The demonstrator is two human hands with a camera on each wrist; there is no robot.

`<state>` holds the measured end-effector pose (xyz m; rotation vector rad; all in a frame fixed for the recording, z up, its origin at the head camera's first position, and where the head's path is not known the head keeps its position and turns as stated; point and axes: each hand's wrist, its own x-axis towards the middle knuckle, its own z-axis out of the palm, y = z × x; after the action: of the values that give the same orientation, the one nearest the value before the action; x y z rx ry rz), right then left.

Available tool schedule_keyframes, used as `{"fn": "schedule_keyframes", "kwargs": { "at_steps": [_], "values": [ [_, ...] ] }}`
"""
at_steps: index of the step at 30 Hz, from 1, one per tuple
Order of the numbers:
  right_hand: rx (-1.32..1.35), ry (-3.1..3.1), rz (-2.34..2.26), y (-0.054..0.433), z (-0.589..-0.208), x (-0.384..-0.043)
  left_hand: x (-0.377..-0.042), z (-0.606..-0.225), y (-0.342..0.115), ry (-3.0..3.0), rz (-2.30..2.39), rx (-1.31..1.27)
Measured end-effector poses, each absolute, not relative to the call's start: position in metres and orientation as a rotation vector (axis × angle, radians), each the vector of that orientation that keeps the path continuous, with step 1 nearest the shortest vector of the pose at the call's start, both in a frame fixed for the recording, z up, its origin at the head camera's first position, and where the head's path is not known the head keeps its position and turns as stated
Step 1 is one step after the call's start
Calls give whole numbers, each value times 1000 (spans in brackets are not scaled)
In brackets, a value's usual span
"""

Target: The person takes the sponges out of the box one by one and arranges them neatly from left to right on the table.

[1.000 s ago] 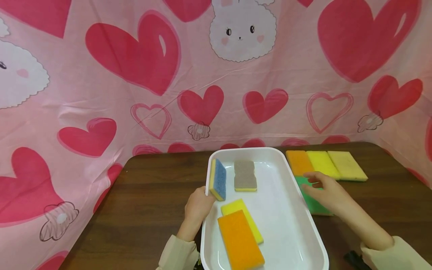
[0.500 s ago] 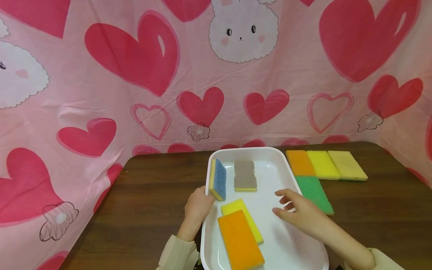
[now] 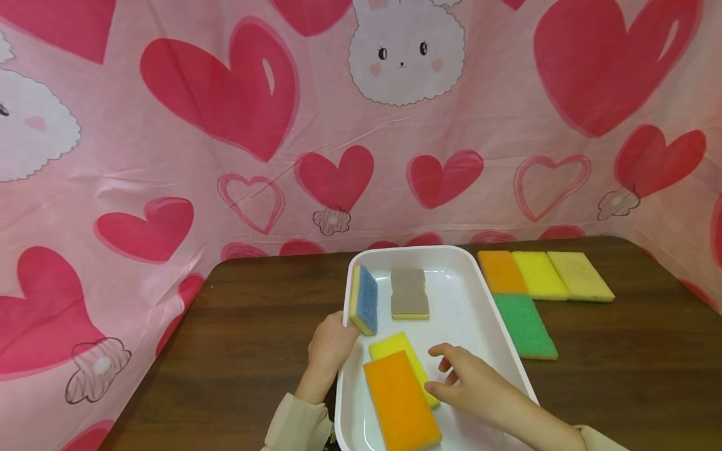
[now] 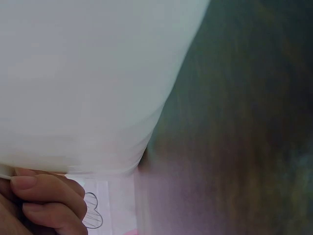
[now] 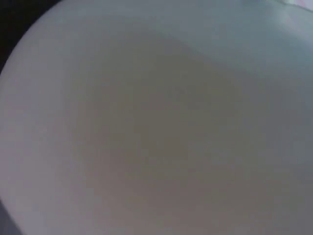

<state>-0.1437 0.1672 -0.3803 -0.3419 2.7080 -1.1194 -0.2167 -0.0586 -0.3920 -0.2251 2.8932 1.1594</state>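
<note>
My left hand [image 3: 333, 341] grips the left rim of a white tray [image 3: 451, 252]; in the left wrist view its fingers [image 4: 51, 188] curl at the tray's edge. Over the tray, my right hand [image 3: 468, 379] hangs with loosely bent fingers and holds nothing. Its fingertips are nearest a yellow sponge [image 3: 410, 357], partly covered by an orange sponge [image 3: 402, 401]. A blue and yellow sponge [image 3: 365, 300] leans on the tray's left wall. Farther back lies a grey sponge [image 3: 409, 293]. The right wrist view shows only a blurred pale surface.
On the dark wooden table [image 3: 242, 351], right of the tray, lie an orange sponge [image 3: 502, 272], a yellow one [image 3: 539, 275], a pale yellow one [image 3: 581, 277] and a green one [image 3: 526, 327]. A pink heart-patterned cloth [image 3: 496, 119] hangs behind.
My right hand has moved left and nearer, from above the green sponge to over the tray beside the yellow sponge. The left hand and the tray have stayed in place.
</note>
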Motion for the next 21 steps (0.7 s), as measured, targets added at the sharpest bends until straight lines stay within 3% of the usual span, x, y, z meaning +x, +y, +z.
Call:
{"fn": "schedule_keyframes", "kwargs": {
  "at_steps": [21],
  "values": [
    [-308, 2607, -1070, 148, -393, -134, -217, -392, -59, 2881, 1165, -225]
  ]
}}
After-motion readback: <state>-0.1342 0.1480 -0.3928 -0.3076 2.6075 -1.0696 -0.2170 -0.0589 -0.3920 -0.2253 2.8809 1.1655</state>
